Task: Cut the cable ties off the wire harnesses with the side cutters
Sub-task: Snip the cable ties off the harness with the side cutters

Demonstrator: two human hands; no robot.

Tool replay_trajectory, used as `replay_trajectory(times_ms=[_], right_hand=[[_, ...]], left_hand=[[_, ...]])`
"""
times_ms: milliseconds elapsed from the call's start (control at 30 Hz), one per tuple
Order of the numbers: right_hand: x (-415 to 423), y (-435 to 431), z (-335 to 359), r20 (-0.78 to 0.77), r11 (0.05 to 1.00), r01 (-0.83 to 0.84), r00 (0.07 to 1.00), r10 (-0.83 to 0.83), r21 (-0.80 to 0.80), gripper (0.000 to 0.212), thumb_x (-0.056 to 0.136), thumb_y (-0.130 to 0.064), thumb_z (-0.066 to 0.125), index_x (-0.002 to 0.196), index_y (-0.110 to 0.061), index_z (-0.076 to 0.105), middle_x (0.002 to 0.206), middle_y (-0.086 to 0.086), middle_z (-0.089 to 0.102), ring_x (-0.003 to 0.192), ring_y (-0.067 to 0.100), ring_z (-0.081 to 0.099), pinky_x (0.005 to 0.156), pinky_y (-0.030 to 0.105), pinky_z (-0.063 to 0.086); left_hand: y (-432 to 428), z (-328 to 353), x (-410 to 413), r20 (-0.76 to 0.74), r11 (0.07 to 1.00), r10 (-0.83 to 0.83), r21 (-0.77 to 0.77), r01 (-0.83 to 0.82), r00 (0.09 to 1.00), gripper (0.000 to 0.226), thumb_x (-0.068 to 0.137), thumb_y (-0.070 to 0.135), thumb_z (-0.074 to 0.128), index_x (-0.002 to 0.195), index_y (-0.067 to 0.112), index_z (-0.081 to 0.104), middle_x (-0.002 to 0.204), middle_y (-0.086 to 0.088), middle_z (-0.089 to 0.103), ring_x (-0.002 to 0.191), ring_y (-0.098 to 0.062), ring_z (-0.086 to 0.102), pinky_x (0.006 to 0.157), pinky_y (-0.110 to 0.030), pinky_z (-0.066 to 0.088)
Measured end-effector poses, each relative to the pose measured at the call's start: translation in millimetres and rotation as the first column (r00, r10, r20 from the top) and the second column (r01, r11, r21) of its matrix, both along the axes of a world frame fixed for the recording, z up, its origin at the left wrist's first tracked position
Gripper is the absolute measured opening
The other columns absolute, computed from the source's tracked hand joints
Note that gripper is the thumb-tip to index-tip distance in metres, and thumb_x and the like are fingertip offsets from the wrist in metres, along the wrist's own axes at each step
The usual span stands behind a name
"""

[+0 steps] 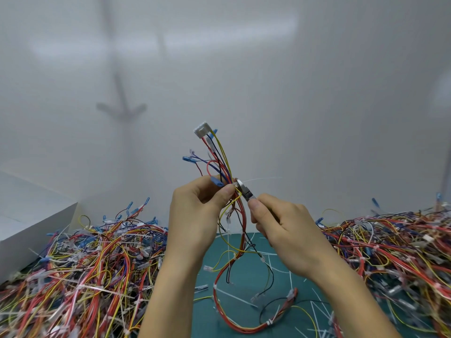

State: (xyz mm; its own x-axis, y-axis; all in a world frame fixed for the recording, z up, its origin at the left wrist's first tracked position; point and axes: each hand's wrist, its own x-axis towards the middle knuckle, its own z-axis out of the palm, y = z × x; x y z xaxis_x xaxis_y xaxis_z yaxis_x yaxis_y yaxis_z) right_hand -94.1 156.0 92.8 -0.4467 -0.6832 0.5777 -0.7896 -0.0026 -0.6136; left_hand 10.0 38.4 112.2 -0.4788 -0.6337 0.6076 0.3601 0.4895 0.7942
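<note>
My left hand [195, 215] grips a wire harness [219, 164] of red, yellow, blue and black wires, held up above the table. A white connector [202, 130] tops the harness, and its lower wires trail down onto the green mat. My right hand [280, 228] holds the side cutters [244, 190], whose metal jaws sit against the bundle just beside my left thumb. A thin white cable tie tail [263, 179] sticks out to the right from the jaws. The cutter handles are hidden inside my right hand.
A big heap of tied harnesses [85, 269] lies on the left and another heap [395, 252] on the right. Cut white tie pieces [280, 269] litter the green cutting mat [214, 320]. A white box [31, 228] stands at the far left, with a white wall behind.
</note>
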Motion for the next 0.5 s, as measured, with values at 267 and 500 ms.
replay_trajectory(times_ms=[267, 500], right_hand=[[-1.0, -0.5, -0.1, -0.012, 1.0, 0.003, 1.0, -0.003, 0.011, 0.047, 0.098, -0.053, 0.036, 0.075, -0.015, 0.052, 0.064, 0.014, 0.054, 0.061, 0.029, 0.045, 0.058, 0.045, 0.039], [-1.6, 0.5, 0.3, -0.014, 1.0, 0.007, 1.0, -0.007, 0.008, 0.046, 0.097, -0.053, 0.036, 0.074, -0.017, 0.051, 0.064, 0.013, 0.053, 0.061, 0.029, 0.045, 0.058, 0.045, 0.039]], left_hand=[[0.1, 0.1, 0.2, 0.007, 1.0, 0.023, -0.018, -0.023, 1.0, 0.021, 0.087, 0.011, 0.071, 0.077, 0.03, 0.076, 0.079, 0.005, 0.077, 0.08, -0.014, 0.072, 0.074, -0.02, 0.057], [2.3, 0.9, -0.4, 0.003, 1.0, 0.025, -0.018, -0.025, 1.0, 0.025, 0.087, 0.011, 0.071, 0.075, 0.033, 0.075, 0.078, 0.007, 0.076, 0.079, -0.01, 0.073, 0.072, -0.015, 0.055]])
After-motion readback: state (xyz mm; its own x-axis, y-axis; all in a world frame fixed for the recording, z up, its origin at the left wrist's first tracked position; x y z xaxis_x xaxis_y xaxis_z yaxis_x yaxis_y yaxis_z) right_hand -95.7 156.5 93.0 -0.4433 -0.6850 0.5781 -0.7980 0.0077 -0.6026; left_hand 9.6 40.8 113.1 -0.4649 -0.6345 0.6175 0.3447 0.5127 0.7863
